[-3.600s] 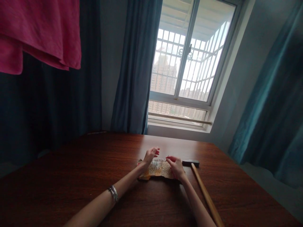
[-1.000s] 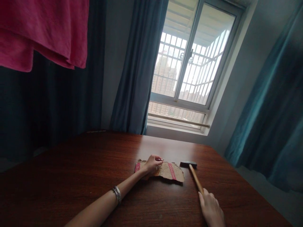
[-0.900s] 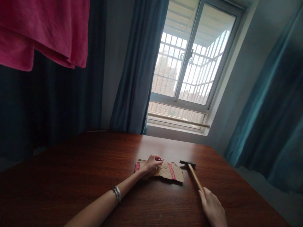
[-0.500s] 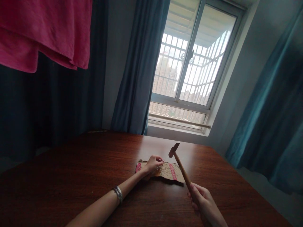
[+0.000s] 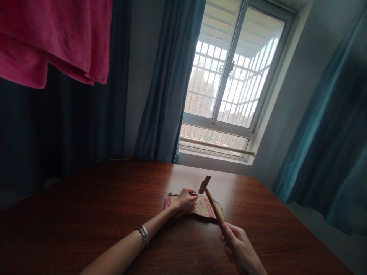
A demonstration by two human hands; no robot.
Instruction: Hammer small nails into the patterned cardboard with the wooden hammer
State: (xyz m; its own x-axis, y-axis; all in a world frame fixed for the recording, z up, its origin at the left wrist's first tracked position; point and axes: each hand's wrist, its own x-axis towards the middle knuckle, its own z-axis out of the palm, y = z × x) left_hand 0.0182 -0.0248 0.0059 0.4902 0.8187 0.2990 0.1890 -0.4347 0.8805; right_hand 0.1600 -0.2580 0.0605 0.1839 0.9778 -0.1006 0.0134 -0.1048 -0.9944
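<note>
My right hand (image 5: pixel 239 244) is wrapped round the lower wooden handle of a hammer (image 5: pixel 213 203). The hammer's head is raised at a slant, its face just above the fingertips of my left hand (image 5: pixel 185 198). Pinched between those fingertips is a thin upright nail (image 5: pixel 198 195), mostly hidden and too small to see clearly. Beneath lies a piece of cardboard (image 5: pixel 201 208), tan with dark specks and pink bands, its edges rough. My left hand rests over its left half and hides part of it.
The cardboard lies on a wide reddish-brown wooden table (image 5: pixel 120 206). A barred window (image 5: pixel 226 91) stands beyond it, with blue curtains (image 5: pixel 163 91) on either side. A pink cloth (image 5: pixel 71 42) hangs at the upper left.
My right hand has brought the hammer left and slightly down, so its head is now close to the left fingertips. The left hand and the cardboard have stayed in place.
</note>
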